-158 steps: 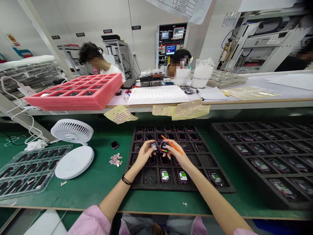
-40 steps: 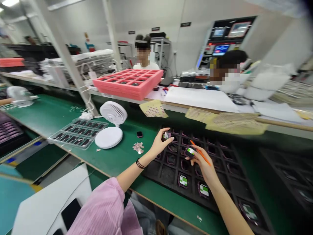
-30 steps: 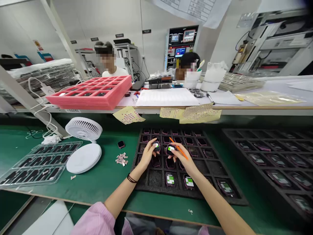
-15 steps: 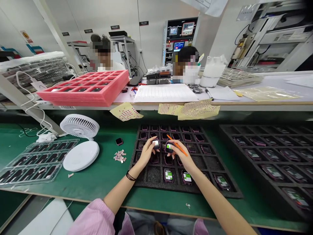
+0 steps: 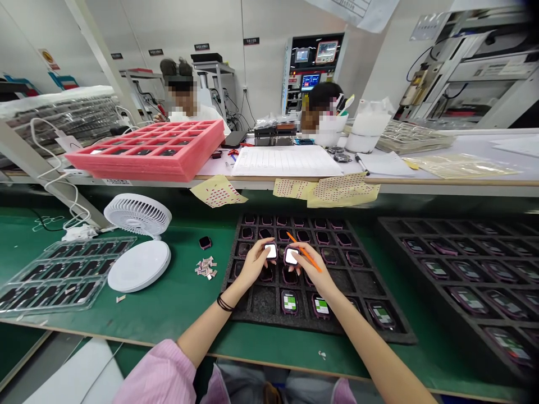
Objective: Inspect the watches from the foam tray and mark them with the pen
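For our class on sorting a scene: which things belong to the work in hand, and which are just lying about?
Seemingly in use:
left hand, holding a lit watch
right hand, holding a second watch and an orange stick
black foam tray below

Apparently idle:
white fan
pink foam tray
yellow sheet

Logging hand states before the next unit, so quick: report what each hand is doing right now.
Left hand: closed on a watch, screen white.
Right hand: holding another white-screened watch, plus an orange stick.
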Tool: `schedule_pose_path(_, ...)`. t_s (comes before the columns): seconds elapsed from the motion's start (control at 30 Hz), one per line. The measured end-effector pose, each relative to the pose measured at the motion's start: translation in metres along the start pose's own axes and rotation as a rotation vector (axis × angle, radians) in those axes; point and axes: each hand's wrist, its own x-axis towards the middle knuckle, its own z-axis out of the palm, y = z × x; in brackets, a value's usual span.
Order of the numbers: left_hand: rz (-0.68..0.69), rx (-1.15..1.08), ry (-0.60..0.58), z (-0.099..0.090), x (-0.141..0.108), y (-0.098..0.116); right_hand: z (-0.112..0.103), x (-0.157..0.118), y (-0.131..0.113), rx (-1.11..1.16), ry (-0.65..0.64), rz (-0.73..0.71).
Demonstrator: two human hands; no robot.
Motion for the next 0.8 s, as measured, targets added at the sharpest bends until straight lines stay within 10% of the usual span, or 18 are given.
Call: schedule_pose_path(0.8,-0.011,-0.025,0.017,-0.002,0.001,-0.006,0.000,0.002,0.005,0.046,-0.028,-0.016)
